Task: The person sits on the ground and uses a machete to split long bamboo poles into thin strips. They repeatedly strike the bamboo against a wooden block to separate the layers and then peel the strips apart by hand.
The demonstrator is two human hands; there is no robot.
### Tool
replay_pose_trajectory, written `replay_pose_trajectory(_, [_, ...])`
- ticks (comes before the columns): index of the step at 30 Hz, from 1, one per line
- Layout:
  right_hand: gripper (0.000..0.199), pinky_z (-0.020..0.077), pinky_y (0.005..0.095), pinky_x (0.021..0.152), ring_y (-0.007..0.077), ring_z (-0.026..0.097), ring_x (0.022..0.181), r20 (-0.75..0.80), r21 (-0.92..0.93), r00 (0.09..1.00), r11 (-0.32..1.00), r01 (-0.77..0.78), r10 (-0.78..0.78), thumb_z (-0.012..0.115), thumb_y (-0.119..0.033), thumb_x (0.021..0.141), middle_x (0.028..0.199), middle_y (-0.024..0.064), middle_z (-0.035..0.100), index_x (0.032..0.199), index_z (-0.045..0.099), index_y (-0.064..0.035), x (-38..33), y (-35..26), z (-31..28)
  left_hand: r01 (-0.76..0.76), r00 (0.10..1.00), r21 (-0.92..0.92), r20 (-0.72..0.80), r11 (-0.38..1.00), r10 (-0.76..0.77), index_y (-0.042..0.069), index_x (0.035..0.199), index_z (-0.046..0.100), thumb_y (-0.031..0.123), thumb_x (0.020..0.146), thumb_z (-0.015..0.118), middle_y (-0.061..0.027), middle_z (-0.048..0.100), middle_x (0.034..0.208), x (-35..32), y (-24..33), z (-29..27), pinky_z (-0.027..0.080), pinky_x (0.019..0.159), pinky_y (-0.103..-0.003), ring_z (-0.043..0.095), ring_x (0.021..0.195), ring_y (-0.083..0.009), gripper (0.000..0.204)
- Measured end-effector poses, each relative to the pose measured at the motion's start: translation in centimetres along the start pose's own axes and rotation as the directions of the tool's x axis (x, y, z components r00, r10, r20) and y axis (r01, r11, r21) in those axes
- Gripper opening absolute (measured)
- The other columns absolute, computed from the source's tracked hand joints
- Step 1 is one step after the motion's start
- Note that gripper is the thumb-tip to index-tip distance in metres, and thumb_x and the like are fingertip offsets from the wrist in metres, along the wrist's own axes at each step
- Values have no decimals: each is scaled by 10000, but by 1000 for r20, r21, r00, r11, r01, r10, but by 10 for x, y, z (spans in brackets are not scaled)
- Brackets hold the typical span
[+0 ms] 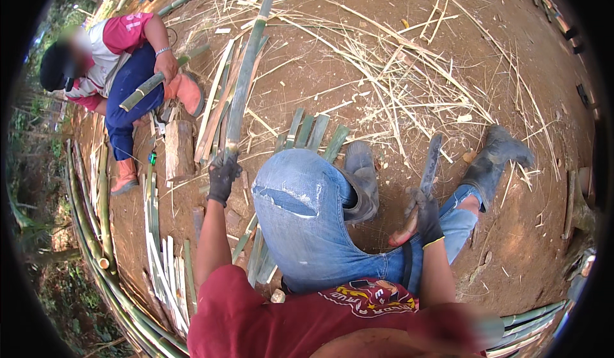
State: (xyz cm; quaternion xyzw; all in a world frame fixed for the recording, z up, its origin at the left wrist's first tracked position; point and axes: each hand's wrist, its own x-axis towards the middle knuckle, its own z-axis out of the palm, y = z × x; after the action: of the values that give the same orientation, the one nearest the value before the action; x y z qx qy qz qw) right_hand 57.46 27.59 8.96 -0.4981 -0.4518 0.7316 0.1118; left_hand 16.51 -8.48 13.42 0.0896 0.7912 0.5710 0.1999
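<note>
My left hand [224, 175], in a dark glove, is closed round the lower end of a long green bamboo slat [247, 70]. The slat points up and away over the ground. Near my right thigh, my right hand [427, 218] wears a dark glove with a yellowish cuff. It grips a machete [432, 160] whose broad, dull blade points away from me. A reddish curved piece [404, 231], perhaps the handle's end, shows beside that hand. Several cut bamboo slats [316, 133] lie just beyond my bent knee, and the knee partly hides them.
At the upper left a co-worker sits holding a short bamboo piece [142, 91] near an upright wood block [180, 150]. Pale bamboo shavings [396, 70] litter the dirt ahead. Long bamboo poles [102, 230] lie along the left, more bamboo [531, 323] at lower right.
</note>
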Motion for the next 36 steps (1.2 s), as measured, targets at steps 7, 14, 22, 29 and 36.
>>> replay_pose_trajectory(7, [260, 487, 315, 492, 185, 563, 515, 23, 95, 1000, 995, 19, -21, 627, -251, 911, 647, 45, 563, 1006, 633, -10, 10, 13, -17, -261, 951, -91, 147, 961, 272, 48, 1031, 645, 376, 947, 619, -3, 622, 701, -28, 76, 64, 383, 519, -216, 516, 581, -50, 340])
replay_pose_trajectory(14, [196, 496, 328, 487, 197, 579, 510, 23, 293, 995, 952, 90, -101, 612, -169, 921, 647, 83, 597, 968, 634, 20, 27, 39, -19, -365, 865, -126, 321, 923, 386, 45, 1057, 655, 432, 879, 686, -10, 631, 729, -30, 163, 95, 408, 550, -231, 535, 605, -67, 427])
replay_pose_trajectory(22, [221, 511, 333, 500, 184, 604, 539, -144, 50, 974, 982, 185, -176, 659, -218, 898, 660, 79, 609, 905, 613, -1, 2, 10, -15, -334, 801, -282, 418, 899, 429, 11, 1167, 614, 311, 843, 726, -61, 640, 830, -71, 271, 129, 492, 609, -269, 597, 651, -123, 455])
replay_pose_trajectory(29, [323, 511, 320, 541, 151, 612, 557, -211, -201, 897, 916, 348, -388, 685, -328, 879, 655, 72, 634, 902, 642, -8, -24, -28, -5, -371, 716, -219, 552, 902, 428, -32, 1126, 603, 220, 827, 653, -134, 664, 932, -148, 333, 115, 543, 510, -279, 688, 685, -206, 395])
replay_pose_trajectory(36, [315, 514, 325, 532, 149, 607, 549, -337, -43, 863, 922, 385, -376, 687, -315, 881, 649, 71, 629, 845, 630, -7, -69, -69, -31, -318, 725, -203, 578, 926, 375, -21, 1015, 621, 227, 866, 546, -133, 644, 911, -125, 312, 147, 581, 518, -322, 679, 663, -235, 299])
